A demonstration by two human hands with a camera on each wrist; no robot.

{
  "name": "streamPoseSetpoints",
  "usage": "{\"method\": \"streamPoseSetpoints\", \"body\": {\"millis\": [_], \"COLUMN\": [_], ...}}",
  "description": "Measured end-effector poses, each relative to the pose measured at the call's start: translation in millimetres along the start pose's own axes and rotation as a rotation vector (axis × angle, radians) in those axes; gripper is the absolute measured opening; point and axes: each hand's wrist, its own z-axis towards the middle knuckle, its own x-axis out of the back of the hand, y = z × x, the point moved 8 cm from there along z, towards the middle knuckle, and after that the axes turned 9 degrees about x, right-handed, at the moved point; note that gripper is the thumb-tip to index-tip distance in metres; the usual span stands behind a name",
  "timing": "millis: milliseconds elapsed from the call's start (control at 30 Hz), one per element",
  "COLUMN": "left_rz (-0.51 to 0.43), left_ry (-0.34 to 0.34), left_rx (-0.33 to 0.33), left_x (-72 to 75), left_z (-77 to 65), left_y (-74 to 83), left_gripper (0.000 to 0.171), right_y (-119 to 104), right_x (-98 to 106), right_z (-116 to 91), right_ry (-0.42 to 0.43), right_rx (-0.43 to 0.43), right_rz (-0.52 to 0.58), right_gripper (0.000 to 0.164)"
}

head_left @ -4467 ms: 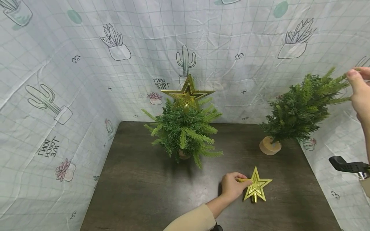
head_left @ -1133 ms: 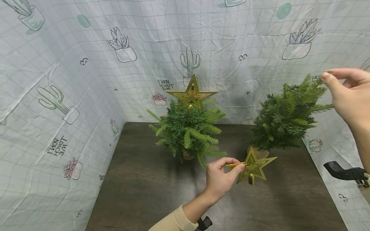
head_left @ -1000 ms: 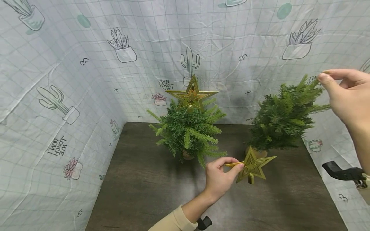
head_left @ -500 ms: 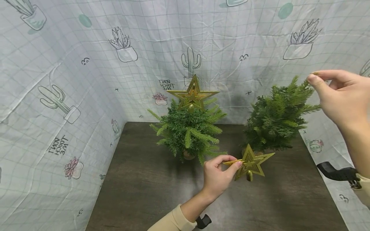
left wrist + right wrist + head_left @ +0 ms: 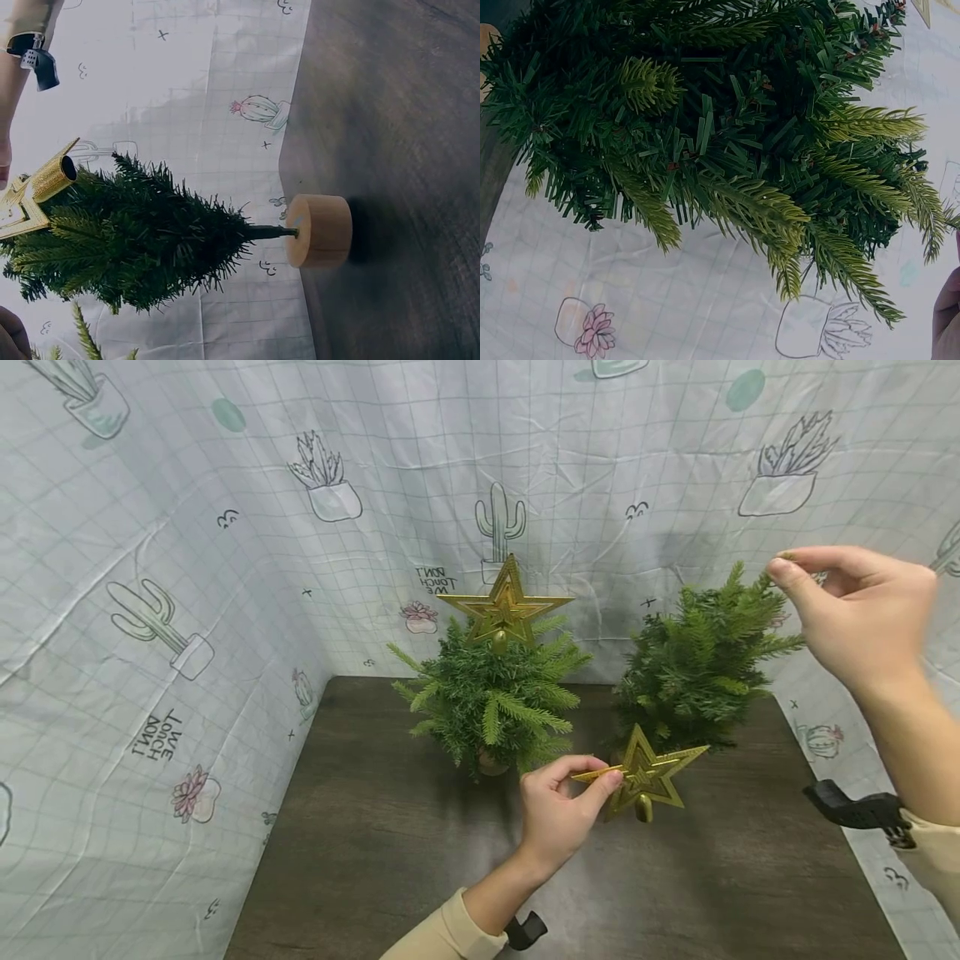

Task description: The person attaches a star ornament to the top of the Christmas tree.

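Observation:
My left hand [image 5: 558,814] pinches one point of a gold star tree topper [image 5: 647,772] between thumb and fingers. The star is raised above the table, its hollow socket pointing down. In the head view it overlaps the foot of the right small artificial Christmas tree [image 5: 697,668]. My right hand [image 5: 862,618] pinches a branch tip at the top of that tree. Its round wooden base [image 5: 321,231] shows in the left wrist view, and green branches [image 5: 757,202] fill the right wrist view. In the head view the star hides most of the base.
A second small Christmas tree [image 5: 487,693] stands at the back of the dark wooden table [image 5: 375,843], with another gold star topper [image 5: 506,606] on its top. White cloth [image 5: 375,460] printed with cactus drawings hangs behind and along both sides.
Earlier the star lay on the table under the left hand; it is now lifted, nearer the back. The right hand has drawn the right tree leftward, and it leans less.

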Motion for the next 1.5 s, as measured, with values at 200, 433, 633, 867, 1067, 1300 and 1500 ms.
{"method": "streamPoseSetpoints", "body": {"millis": [200, 433, 633, 867, 1067, 1300, 1500], "left_rz": [0.005, 0.025, 0.027, 0.023, 0.019, 0.021, 0.022], "left_ry": [0.014, 0.024, 0.024, 0.019, 0.03, 0.03, 0.025], "left_rx": [0.001, -0.005, -0.008, 0.01, -0.004, -0.014, -0.008], "left_x": [3.8, 6.2, 7.9, 11.2, 14.5, 15.7, 15.8], "left_z": [2.1, 4.2, 5.5, 7.5, 10.8, 12.2, 15.8], "left_y": [2.8, 8.1, 10.9, 13.5, 17.1, 16.9, 18.9], "left_gripper": [0.014, 0.014, 0.013, 0.011, 0.011, 0.013, 0.013], "right_y": [0.8, -7.2, -3.3, -5.4, -10.5, -2.0, 7.2], "right_x": [-6.8, -13.7, -18.9, -23.0, -26.8, -29.7, -30.7], "right_z": [-0.3, -2.6, -5.5, -7.2, -5.8, -3.5, -0.2], "right_ry": [-0.012, -0.028, -0.046, -0.048, -0.059, -0.075, -0.093], "right_rx": [-0.021, -0.015, -0.042, -0.001, 0.042, 0.011, -0.03], "right_rz": [0.032, 0.071, 0.075, 0.091, 0.133, 0.146, 0.125], "right_gripper": [0.016, 0.018, 0.017, 0.019, 0.018, 0.019, 0.021]}}
